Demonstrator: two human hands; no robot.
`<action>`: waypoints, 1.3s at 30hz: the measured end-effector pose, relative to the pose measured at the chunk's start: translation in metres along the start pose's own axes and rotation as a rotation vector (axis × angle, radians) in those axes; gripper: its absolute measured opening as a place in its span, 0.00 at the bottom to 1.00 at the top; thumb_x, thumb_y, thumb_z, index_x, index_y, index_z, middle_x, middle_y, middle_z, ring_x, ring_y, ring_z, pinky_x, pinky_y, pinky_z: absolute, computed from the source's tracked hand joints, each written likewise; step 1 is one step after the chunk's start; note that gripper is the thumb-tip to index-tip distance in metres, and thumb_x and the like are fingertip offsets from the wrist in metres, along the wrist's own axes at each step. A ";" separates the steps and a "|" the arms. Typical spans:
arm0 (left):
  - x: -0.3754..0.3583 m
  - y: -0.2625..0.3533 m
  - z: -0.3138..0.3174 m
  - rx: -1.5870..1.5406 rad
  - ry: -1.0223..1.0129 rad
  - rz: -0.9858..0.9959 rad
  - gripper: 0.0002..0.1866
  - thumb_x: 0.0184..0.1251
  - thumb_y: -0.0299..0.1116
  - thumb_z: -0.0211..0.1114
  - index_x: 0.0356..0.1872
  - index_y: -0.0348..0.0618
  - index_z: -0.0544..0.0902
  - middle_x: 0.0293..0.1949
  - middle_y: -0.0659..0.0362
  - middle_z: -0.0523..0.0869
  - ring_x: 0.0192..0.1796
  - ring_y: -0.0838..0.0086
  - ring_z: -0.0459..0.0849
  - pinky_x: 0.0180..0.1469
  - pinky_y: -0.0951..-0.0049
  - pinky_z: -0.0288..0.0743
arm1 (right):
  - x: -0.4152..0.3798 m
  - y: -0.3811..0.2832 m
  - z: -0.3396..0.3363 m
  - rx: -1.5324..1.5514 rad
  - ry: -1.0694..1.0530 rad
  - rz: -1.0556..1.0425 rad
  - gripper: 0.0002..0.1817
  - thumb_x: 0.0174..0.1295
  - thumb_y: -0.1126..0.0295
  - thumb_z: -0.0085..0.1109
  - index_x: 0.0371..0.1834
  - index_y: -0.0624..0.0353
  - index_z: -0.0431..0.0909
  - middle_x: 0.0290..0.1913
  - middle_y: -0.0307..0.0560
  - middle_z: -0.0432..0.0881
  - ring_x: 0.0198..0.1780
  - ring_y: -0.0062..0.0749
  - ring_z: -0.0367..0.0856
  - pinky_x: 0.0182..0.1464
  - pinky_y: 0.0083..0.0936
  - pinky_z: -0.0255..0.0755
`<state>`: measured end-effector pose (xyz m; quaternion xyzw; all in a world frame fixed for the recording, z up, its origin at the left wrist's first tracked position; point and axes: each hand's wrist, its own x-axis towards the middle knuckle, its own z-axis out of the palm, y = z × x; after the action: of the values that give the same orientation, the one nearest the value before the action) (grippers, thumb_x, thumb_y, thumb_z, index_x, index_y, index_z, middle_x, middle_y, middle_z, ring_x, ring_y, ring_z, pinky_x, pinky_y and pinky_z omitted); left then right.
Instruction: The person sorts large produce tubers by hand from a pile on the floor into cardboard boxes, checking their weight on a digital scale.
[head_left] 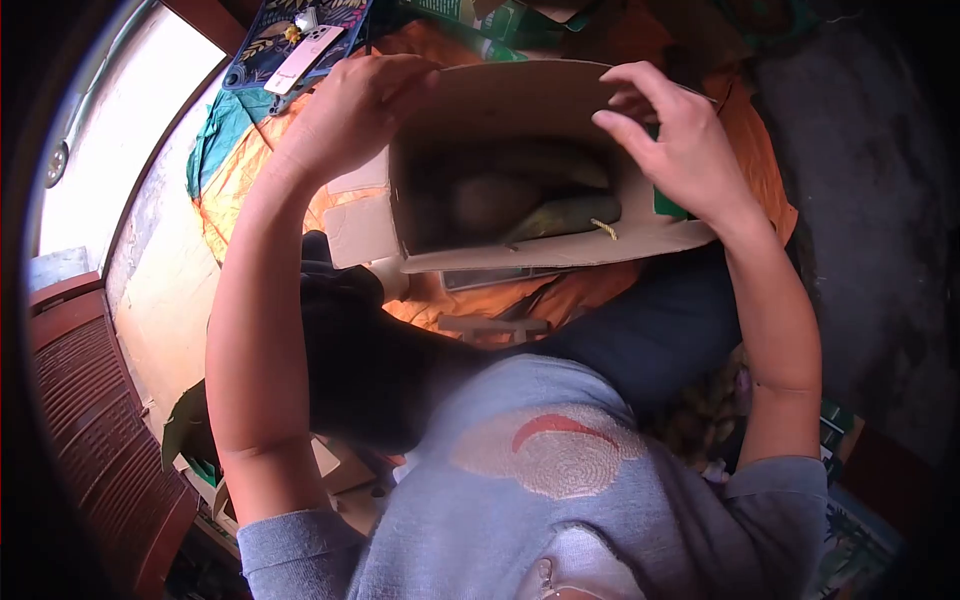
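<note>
An open cardboard box rests in front of my lap on an orange cloth. My left hand grips the box's upper left corner. At the right wall sits my right hand, fingers spread and curled over the edge. Inside the box lie dark rounded items and a green bundle with a short yellow cord; the interior is too shadowed to tell more.
A pink phone lies on a dark patterned case at the far left. Green packaging sits beyond the box. A wooden slatted piece stands at left. Flattened cartons lie near my left elbow.
</note>
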<state>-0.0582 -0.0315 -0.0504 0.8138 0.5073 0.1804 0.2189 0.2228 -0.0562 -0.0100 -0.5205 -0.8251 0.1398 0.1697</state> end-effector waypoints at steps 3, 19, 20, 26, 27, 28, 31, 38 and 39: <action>-0.004 -0.003 0.001 -0.065 -0.009 -0.083 0.23 0.70 0.48 0.51 0.52 0.39 0.78 0.40 0.49 0.84 0.46 0.65 0.83 0.49 0.69 0.74 | -0.033 0.040 -0.029 0.197 0.276 0.185 0.16 0.58 0.67 0.61 0.48 0.60 0.73 0.34 0.44 0.82 0.35 0.23 0.80 0.38 0.20 0.74; 0.004 -0.050 -0.010 -0.580 0.126 -0.076 0.26 0.72 0.51 0.43 0.57 0.41 0.74 0.55 0.53 0.78 0.61 0.68 0.74 0.65 0.66 0.62 | -0.157 0.165 -0.036 0.077 0.489 0.627 0.25 0.65 0.55 0.52 0.58 0.61 0.66 0.40 0.46 0.82 0.41 0.25 0.80 0.46 0.21 0.71; 0.005 -0.048 -0.010 -0.591 0.137 -0.080 0.26 0.72 0.51 0.43 0.57 0.41 0.74 0.55 0.53 0.78 0.61 0.68 0.74 0.65 0.66 0.62 | -0.158 0.166 -0.035 0.012 0.452 0.629 0.26 0.64 0.52 0.52 0.58 0.59 0.67 0.38 0.44 0.82 0.39 0.25 0.80 0.45 0.22 0.71; 0.005 -0.047 -0.009 -0.578 0.193 -0.131 0.25 0.72 0.50 0.45 0.55 0.41 0.76 0.55 0.53 0.79 0.60 0.68 0.74 0.65 0.65 0.63 | -0.160 0.160 -0.034 -0.121 0.372 0.615 0.27 0.63 0.48 0.51 0.58 0.56 0.70 0.36 0.43 0.82 0.37 0.26 0.79 0.43 0.25 0.72; 0.004 -0.047 -0.009 -0.569 0.205 -0.133 0.25 0.72 0.50 0.45 0.55 0.41 0.76 0.54 0.53 0.79 0.60 0.67 0.74 0.65 0.64 0.63 | -0.160 0.161 -0.034 -0.112 0.365 0.607 0.26 0.63 0.49 0.52 0.57 0.56 0.70 0.36 0.43 0.82 0.37 0.27 0.79 0.42 0.26 0.72; 0.004 -0.046 -0.010 -0.559 0.218 -0.133 0.25 0.72 0.50 0.45 0.55 0.40 0.76 0.54 0.53 0.79 0.60 0.67 0.74 0.64 0.64 0.64 | -0.160 0.160 -0.034 -0.116 0.357 0.610 0.25 0.63 0.50 0.52 0.56 0.56 0.71 0.36 0.44 0.82 0.37 0.27 0.79 0.42 0.26 0.72; 0.002 -0.046 -0.010 -0.542 0.250 -0.116 0.24 0.72 0.48 0.46 0.54 0.39 0.76 0.53 0.52 0.79 0.59 0.67 0.75 0.63 0.65 0.65 | -0.158 0.155 -0.034 -0.126 0.336 0.602 0.23 0.63 0.52 0.53 0.53 0.57 0.73 0.36 0.45 0.82 0.36 0.29 0.80 0.41 0.26 0.72; 0.000 -0.043 -0.005 -0.616 0.346 -0.114 0.21 0.70 0.45 0.52 0.44 0.35 0.81 0.47 0.52 0.83 0.50 0.72 0.81 0.57 0.71 0.70 | -0.153 0.138 -0.039 -0.090 0.279 0.637 0.15 0.63 0.61 0.53 0.47 0.58 0.76 0.27 0.45 0.80 0.30 0.28 0.79 0.36 0.24 0.71; -0.001 -0.039 -0.005 -0.591 0.346 -0.120 0.21 0.70 0.45 0.52 0.43 0.35 0.82 0.46 0.52 0.84 0.47 0.74 0.81 0.55 0.72 0.71 | -0.152 0.133 -0.042 -0.036 0.271 0.676 0.14 0.63 0.62 0.52 0.47 0.58 0.76 0.26 0.45 0.80 0.29 0.27 0.78 0.35 0.23 0.71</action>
<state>-0.0906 -0.0164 -0.0669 0.6411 0.5098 0.4416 0.3661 0.4094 -0.1358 -0.0465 -0.7805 -0.5788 0.1029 0.2127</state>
